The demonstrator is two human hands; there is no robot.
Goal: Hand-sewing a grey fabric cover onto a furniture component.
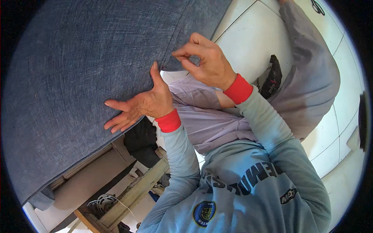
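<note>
A large piece of blue-grey upholstery fabric (74, 50) with a seam near its right edge covers the upper left. My left hand (145, 105) is open at the fabric's lower edge, fingers spread and thumb pointing up toward the seam. My right hand (204, 62) is raised above and to the right of it, thumb and forefinger pinched beside the seam; whatever is between their tips is too small to make out. Both my wrists have red cuffs.
My legs in grey trousers (307, 89) rest on white floor tiles (252, 31), beside a black item (274, 77). Scissors (318, 7) lie at the upper right. Below the fabric are a beige padded piece (89, 182), dark cloth (140, 139), a wooden frame (136, 190) and cords (108, 200).
</note>
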